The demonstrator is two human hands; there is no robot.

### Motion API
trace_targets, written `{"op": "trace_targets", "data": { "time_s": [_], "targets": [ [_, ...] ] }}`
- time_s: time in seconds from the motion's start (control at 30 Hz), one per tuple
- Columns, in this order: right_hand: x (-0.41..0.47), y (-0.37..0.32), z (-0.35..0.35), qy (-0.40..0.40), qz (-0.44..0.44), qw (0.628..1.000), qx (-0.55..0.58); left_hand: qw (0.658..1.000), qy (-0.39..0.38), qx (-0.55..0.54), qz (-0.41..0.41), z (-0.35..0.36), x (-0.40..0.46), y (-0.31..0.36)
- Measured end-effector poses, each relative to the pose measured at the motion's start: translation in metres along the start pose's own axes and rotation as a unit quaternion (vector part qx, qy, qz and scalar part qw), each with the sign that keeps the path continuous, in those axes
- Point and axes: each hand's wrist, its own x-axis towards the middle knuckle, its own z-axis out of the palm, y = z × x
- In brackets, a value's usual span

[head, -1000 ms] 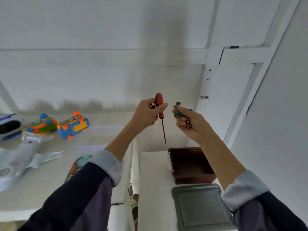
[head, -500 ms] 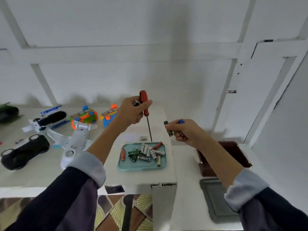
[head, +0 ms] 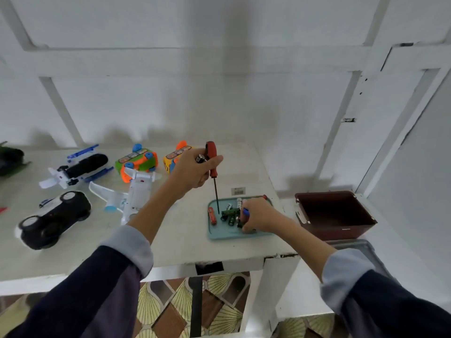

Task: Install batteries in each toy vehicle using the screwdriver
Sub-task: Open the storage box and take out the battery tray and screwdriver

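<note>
Red-handled screwdriver (head: 211, 159) gripped upright in the left hand (head: 195, 170), the right hand (head: 256, 215) pinches batteries (head: 230, 213) in the teal tray (head: 219, 234), apparently selecting cells; next, carry them to a toy.

I'm seeing the red-handled screwdriver (head: 211, 159) hanging upright, tip pointing down at the teal tray (head: 220, 232) where the batteries (head: 229, 213) are lying jumbled, one red battery (head: 211, 215) sitting apart at 9 o'clock. Toys are spreading out toward 9 o'clock: white plane (head: 133, 193) lying belly-up, black car (head: 52, 219), green-orange car (head: 136, 162), yellow car (head: 173, 158), blue-black helicopter (head: 80, 165).
</note>
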Motion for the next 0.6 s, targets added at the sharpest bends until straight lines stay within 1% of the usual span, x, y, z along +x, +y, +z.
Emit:
{"op": "trace_targets", "data": {
  "time_s": [0.07, 0.13, 0.23, 0.33, 0.4, 0.5, 0.6],
  "targets": [
    [0.002, 0.001, 0.002, 0.001, -0.003, 1.0, -0.023, 1.0, -0.013, 0.002, -0.008, 0.001, 0.003, -0.007],
    [0.004, 0.004, 0.001, 0.013, -0.008, 1.0, -0.012, 1.0, -0.017, 0.006, -0.014, 0.003, 0.006, -0.013],
    [0.006, 0.009, -0.006, 0.061, 0.003, 0.997, 0.043, 1.0, -0.019, 0.001, -0.02, 0.004, 0.01, -0.021],
    [0.014, 0.008, -0.012, 0.107, 0.025, 0.992, 0.058, 1.0, -0.01, -0.007, -0.018, 0.004, 0.012, -0.024],
    [0.023, 0.006, -0.011, 0.112, 0.039, 0.993, 0.025, 1.0, -0.008, -0.006, -0.014, 0.004, 0.013, -0.026],
    [0.034, 0.001, -0.008, 0.124, 0.043, 0.989, -0.065, 1.0, -0.004, -0.004, -0.013, 0.004, 0.014, -0.028],
    [0.044, -0.003, -0.005, 0.121, 0.032, 0.991, -0.056, 1.0, -0.001, -0.01, -0.018, 0.003, 0.015, -0.029]
  ]
}}
